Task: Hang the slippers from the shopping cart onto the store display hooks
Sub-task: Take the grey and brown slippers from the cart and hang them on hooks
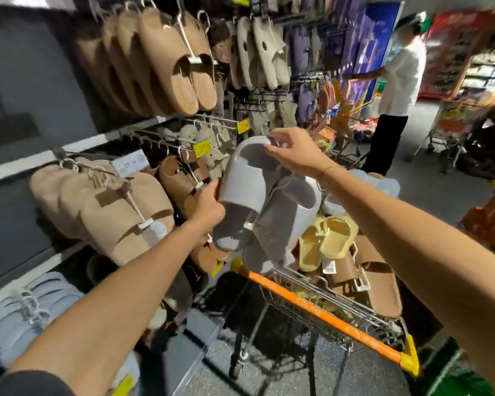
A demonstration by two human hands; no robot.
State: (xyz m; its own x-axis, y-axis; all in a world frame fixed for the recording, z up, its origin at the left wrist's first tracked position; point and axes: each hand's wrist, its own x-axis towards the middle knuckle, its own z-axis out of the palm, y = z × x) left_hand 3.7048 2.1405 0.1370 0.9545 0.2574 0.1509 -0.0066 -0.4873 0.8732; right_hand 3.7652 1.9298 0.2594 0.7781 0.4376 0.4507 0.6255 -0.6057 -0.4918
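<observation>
1. The grey slipper pair (257, 192) is in the centre of the frame, held in the air between the display and the cart; it looks like smooth moulded foam with thick rounded soles and a wide open-toe band; a small white hanger clip (248, 225) joins the two near the lower part.
2. The left hand (209, 205) grips the side of the nearer slipper, fingers curled around its edge; the right hand (293, 155) pinches the top of the pair with thumb and fingers, where the hanger's hook probably is, but I cannot see the hook itself.
3. Risk, in my judgement: the hook is hidden by the right hand, so it may miss the display hooks (155, 138) at centre left; these rods are already crowded with brown slippers (183, 181), and a push could knock a neighbour off; the pair may also slip from its clip if twisted.
4. The shopping cart (320, 312) at lower right is wire metal with an orange handle bar; it holds soft yellow slippers (330, 238) and brown ones.
5. At upper left hang beige felt-like slippers (180, 64) on white hangers.
</observation>
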